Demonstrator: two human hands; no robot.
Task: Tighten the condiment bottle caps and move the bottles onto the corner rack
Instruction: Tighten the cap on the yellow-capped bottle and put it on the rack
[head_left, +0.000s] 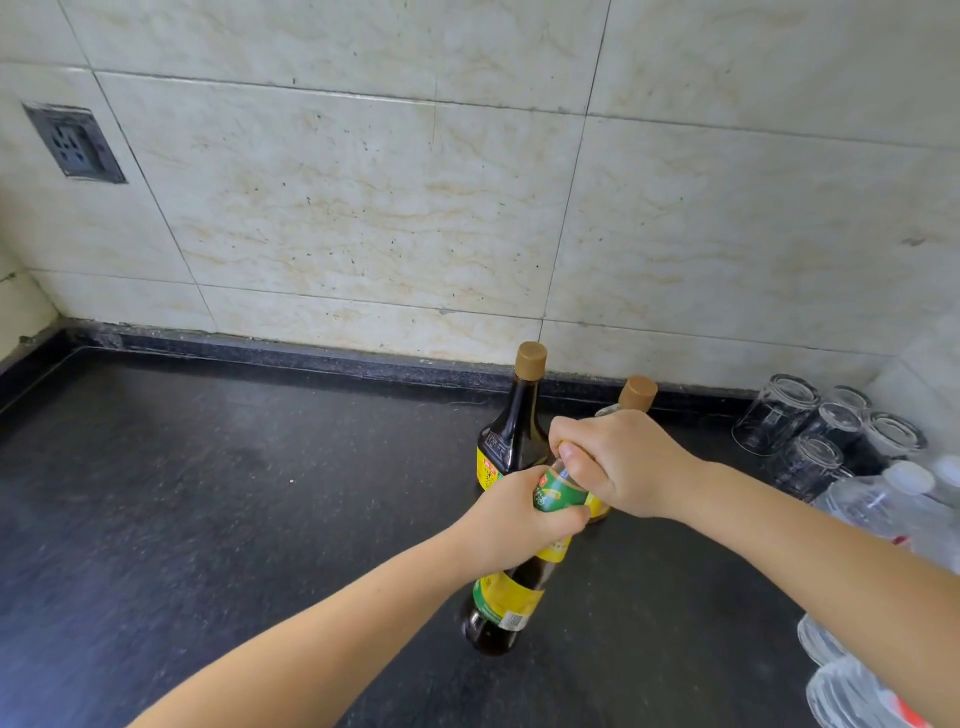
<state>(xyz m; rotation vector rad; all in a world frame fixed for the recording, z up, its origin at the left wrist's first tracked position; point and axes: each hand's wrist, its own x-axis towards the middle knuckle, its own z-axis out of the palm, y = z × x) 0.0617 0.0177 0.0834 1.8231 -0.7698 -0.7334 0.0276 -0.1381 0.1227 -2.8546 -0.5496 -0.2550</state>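
A dark condiment bottle (501, 605) with a yellow and green label stands on the black counter (208, 493), tilted a little toward the wall. My left hand (519, 519) grips its neck around the green neck label. My right hand (618, 462) is closed over the top of this bottle, and its cap is hidden inside the fist. Behind it a second dark bottle (511, 436) with a tan cap stands upright. A third bottle's tan cap (638, 393) shows behind my right hand; its body is mostly hidden. No corner rack is in view.
Upturned clear drinking glasses (831, 426) crowd the counter at the right by the wall. Clear plastic water bottles (883, 509) lie along the right edge. A tiled wall (415, 208) with a power socket (75, 143) backs the counter.
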